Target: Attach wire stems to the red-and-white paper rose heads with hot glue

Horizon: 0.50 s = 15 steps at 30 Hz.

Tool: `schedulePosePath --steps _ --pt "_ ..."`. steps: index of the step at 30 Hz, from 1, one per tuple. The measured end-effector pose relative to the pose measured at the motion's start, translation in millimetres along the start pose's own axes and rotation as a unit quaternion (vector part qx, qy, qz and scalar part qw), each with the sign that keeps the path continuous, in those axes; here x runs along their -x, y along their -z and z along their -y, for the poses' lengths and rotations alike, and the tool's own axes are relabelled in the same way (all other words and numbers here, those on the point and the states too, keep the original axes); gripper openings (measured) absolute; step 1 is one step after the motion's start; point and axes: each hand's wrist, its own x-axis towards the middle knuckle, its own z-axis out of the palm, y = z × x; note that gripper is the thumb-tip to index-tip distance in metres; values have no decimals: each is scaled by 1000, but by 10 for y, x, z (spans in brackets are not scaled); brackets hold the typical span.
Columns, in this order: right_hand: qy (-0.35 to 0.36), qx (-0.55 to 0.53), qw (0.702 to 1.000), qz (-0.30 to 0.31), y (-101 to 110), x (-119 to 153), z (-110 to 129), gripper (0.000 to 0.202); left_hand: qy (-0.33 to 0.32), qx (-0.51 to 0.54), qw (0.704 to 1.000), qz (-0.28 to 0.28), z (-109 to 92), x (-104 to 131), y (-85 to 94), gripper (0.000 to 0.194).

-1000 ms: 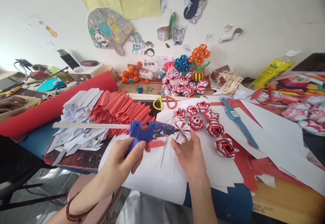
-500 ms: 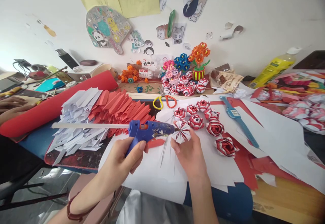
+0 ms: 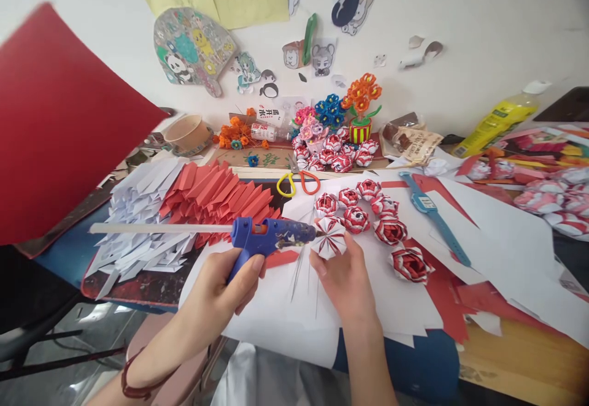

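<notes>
My left hand (image 3: 237, 283) is wrapped round the handle of a blue hot glue gun (image 3: 271, 236), with a long white glue stick (image 3: 161, 229) poking out of its back. The nozzle meets the edge of a red-and-white paper flower (image 3: 330, 240), whose folded underside faces me. That flower sits between the thumb and fingers of my right hand (image 3: 345, 277). Just beyond it, several finished paper flowers (image 3: 390, 230) lie on white paper sheets (image 3: 377, 295). Thin wires (image 3: 301, 271) lie beneath the nozzle.
Stacks of folded white strips (image 3: 142, 210) and red strips (image 3: 216, 200) lie to the left. Scissors (image 3: 299, 184) and a blue watch (image 3: 432, 216) rest further back. A large red sheet (image 3: 69, 130) rises at far left. A yellow bottle (image 3: 501, 118) stands by the wall.
The red sheet at the left, earlier lying rolled on the table near another person's hands, has been lifted up and now covers that side. My hands, glue gun and flower stay nearly still.
</notes>
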Motion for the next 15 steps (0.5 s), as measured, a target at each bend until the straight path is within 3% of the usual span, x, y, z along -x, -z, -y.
schedulePosePath --steps 15 --pt "-7 3 1000 -3 15 7 1 13 8 -11 1000 -11 -26 -1 -16 52"
